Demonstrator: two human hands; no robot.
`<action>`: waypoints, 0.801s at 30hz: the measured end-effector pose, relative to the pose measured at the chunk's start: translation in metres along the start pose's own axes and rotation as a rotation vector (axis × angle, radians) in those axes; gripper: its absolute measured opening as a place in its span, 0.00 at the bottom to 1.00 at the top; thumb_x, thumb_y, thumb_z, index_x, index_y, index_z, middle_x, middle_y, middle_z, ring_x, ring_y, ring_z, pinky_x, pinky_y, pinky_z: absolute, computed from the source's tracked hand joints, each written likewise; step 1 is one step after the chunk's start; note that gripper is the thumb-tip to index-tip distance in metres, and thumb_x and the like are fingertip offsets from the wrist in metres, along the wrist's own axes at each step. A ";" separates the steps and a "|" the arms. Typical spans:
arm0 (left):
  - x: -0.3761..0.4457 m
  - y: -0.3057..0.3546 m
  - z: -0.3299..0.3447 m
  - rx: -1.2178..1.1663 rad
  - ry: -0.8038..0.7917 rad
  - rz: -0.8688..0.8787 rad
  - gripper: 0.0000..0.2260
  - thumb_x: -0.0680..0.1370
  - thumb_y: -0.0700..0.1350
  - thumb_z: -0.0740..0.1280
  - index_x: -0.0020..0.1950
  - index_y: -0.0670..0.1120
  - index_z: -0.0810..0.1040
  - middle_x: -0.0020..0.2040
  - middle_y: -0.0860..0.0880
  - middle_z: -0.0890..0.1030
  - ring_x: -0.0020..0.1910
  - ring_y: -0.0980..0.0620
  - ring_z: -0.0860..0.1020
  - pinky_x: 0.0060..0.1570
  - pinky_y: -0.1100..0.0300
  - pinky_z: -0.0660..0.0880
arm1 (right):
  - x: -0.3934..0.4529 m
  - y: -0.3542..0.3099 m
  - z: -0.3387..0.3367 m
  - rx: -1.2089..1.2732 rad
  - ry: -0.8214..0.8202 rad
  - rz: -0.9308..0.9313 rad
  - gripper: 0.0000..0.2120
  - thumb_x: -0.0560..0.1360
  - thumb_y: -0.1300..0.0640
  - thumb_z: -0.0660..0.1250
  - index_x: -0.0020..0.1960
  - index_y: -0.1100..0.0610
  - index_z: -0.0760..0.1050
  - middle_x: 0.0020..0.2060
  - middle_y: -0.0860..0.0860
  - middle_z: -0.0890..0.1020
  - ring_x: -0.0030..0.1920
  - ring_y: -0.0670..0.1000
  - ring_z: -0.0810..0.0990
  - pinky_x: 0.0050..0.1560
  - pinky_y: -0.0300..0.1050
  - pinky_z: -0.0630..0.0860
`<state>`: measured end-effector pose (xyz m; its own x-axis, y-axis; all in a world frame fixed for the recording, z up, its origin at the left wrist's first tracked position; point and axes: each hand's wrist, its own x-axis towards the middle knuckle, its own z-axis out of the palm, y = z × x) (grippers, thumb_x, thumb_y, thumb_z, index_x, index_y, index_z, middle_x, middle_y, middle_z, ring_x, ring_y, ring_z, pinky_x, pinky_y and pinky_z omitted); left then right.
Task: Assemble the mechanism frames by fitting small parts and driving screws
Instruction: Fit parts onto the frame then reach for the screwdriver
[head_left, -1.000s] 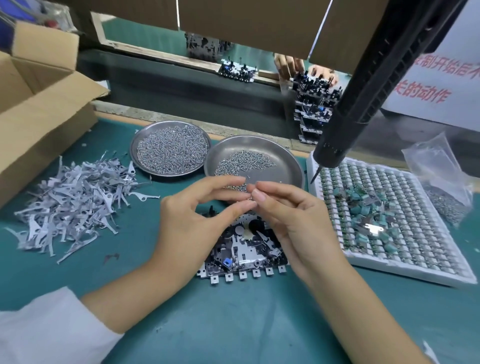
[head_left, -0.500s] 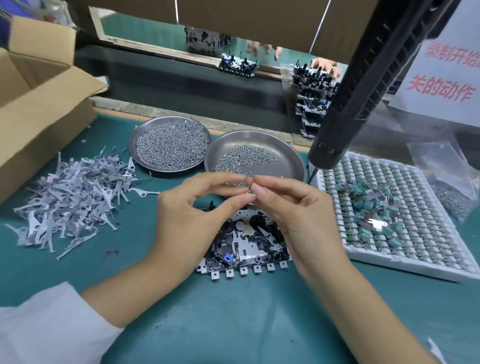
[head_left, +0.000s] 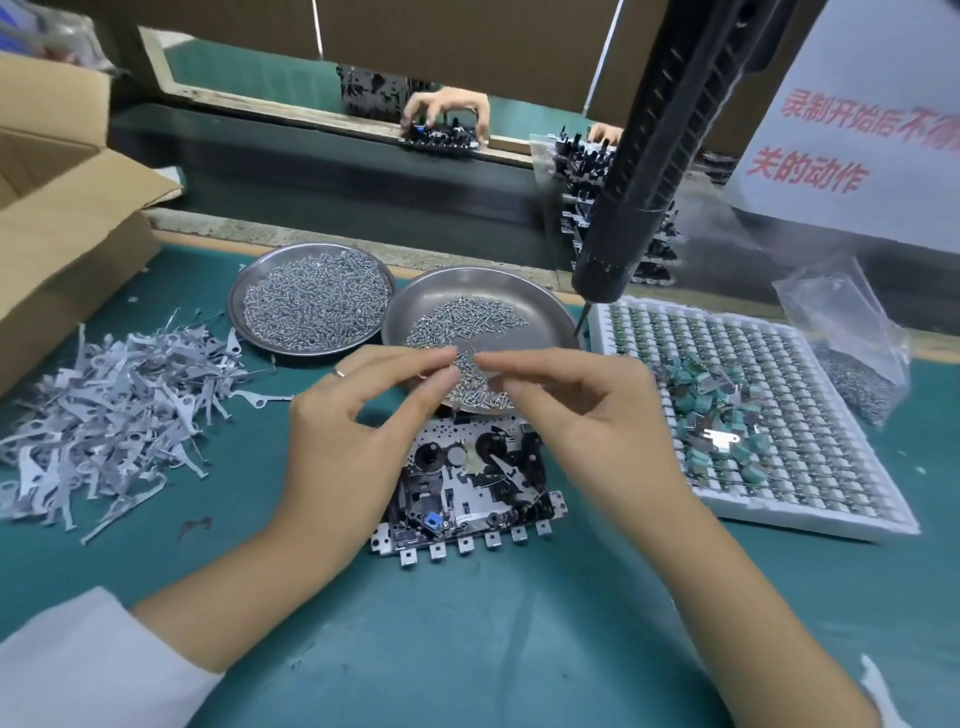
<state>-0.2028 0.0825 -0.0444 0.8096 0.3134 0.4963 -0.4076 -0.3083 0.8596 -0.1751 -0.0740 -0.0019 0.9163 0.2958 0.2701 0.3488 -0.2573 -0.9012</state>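
**Hands above the frame, fingertips nearly meeting**

Now, from the head camera, we see the mechanism frame lying flat on the green mat at the frame's centre, between our wrists. Our left hand and right hand are raised over it, thumbs and forefingers drawn together close to each other; whether they pinch some tiny part we cannot tell, as the fingertips are blurred. Just behind them sits the nearer screw dish, with a fuller dish to its left. Metal levers are heaped at middle left, a white parts tray lies at right, and the black electric screwdriver hangs at upper right.
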 end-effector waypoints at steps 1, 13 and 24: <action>0.000 -0.001 0.000 0.002 0.003 -0.010 0.07 0.72 0.47 0.71 0.49 0.57 0.82 0.46 0.59 0.82 0.47 0.63 0.79 0.48 0.72 0.71 | 0.004 -0.001 -0.012 -0.084 0.003 0.026 0.19 0.72 0.70 0.65 0.41 0.47 0.83 0.37 0.44 0.85 0.40 0.45 0.83 0.46 0.41 0.80; 0.000 -0.001 0.002 -0.099 0.020 -0.113 0.05 0.72 0.44 0.73 0.44 0.55 0.82 0.42 0.59 0.84 0.43 0.62 0.81 0.42 0.75 0.72 | 0.022 0.029 -0.087 -0.991 -0.024 0.170 0.18 0.74 0.64 0.65 0.62 0.56 0.78 0.58 0.55 0.81 0.58 0.57 0.75 0.57 0.48 0.72; 0.000 0.001 0.001 -0.148 -0.024 -0.128 0.05 0.70 0.46 0.72 0.44 0.54 0.80 0.42 0.57 0.83 0.44 0.60 0.81 0.47 0.72 0.73 | 0.021 0.021 -0.087 -0.602 0.043 0.139 0.12 0.75 0.63 0.69 0.49 0.48 0.83 0.43 0.48 0.85 0.37 0.41 0.80 0.41 0.35 0.73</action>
<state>-0.2026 0.0815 -0.0438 0.8676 0.3199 0.3806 -0.3572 -0.1315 0.9247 -0.1318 -0.1530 0.0146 0.9639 0.1879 0.1887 0.2640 -0.7681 -0.5834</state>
